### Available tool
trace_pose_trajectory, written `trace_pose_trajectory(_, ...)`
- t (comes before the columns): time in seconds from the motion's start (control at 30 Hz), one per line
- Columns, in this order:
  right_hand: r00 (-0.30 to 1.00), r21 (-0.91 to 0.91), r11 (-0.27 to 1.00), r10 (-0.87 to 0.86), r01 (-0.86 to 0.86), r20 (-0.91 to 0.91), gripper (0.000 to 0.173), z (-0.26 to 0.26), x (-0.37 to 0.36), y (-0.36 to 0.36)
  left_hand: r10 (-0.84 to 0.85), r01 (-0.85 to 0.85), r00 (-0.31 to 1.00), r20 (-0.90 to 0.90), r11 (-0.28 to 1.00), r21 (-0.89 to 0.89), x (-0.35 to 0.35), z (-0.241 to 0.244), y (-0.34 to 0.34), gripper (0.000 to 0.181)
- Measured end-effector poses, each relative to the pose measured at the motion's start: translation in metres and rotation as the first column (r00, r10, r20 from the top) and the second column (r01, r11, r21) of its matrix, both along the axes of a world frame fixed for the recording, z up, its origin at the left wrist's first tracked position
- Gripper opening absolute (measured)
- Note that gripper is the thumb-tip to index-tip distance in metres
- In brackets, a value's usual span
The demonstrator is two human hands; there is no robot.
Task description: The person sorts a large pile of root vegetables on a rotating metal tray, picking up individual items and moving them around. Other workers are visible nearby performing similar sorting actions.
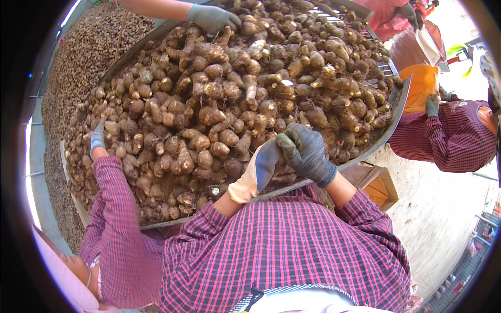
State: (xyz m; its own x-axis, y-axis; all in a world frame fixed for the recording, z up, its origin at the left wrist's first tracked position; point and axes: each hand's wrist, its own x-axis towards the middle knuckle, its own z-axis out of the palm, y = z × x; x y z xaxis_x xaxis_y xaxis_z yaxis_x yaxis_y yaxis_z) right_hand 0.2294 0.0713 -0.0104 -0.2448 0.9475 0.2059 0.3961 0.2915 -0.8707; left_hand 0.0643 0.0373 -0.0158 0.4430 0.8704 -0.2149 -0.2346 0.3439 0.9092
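My left hand [256,170] wears a cream-and-blue work glove. Its fingers point up and right, and their ends meet my right hand [309,154], which is in a dark grey knit glove. The right thumb and fingers are closed at the tip of the left glove; how the left fingers are bent is hidden. Both hands are above the near edge of a large heap of brown taro corms [211,115], with soil and roots on them. The heap lies on a metal sorting table [401,103] with a raised rim. No corm shows in either hand.
A co-worker's gloved hand [98,137] touches the heap at left; another gloved hand [215,18] rests on it at the top. To the right, a person holds an orange bag [422,88]. Metal slats [385,69] show there. Behind lies a pile of small corms [86,43].
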Motion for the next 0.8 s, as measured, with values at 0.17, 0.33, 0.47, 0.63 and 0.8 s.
trace_pose_trajectory(0.17, 0.923, -0.232, 0.935, 0.181, -0.268, -0.339, 0.047, -0.035, 0.023, 0.033, -0.229, 0.223, 0.973, 0.039, 0.967, 0.120, -0.019, -0.013, -0.001, 0.019)
trace_pose_trajectory(0.33, 0.955, -0.309, 0.951, 0.089, 0.004, 0.283, 0.027, -0.024, 0.029, 0.133, 0.123, -0.127, 0.927, -0.354, 0.992, 0.012, -0.017, 0.014, 0.009, 0.021)
trace_pose_trajectory(0.47, 0.401, -0.011, 0.980, -0.072, 0.199, 0.913, 0.030, -0.011, 0.038, 0.220, 0.276, -0.037, 0.676, -0.684, 0.939, 0.342, -0.026, 0.004, 0.021, 0.027)
trace_pose_trajectory(0.63, 0.226, -0.127, 0.980, 0.090, 0.156, 0.970, 0.035, -0.090, 0.050, 0.280, 0.408, 0.040, 0.600, -0.688, 0.844, 0.535, -0.019, 0.000, 0.026, 0.034)
trace_pose_trajectory(0.8, 0.963, -0.384, 0.883, 0.261, -0.269, -0.074, 0.060, -0.025, 0.113, 0.189, 0.390, 0.029, 0.653, -0.649, 0.844, 0.536, -0.018, -0.001, 0.023, 0.032)
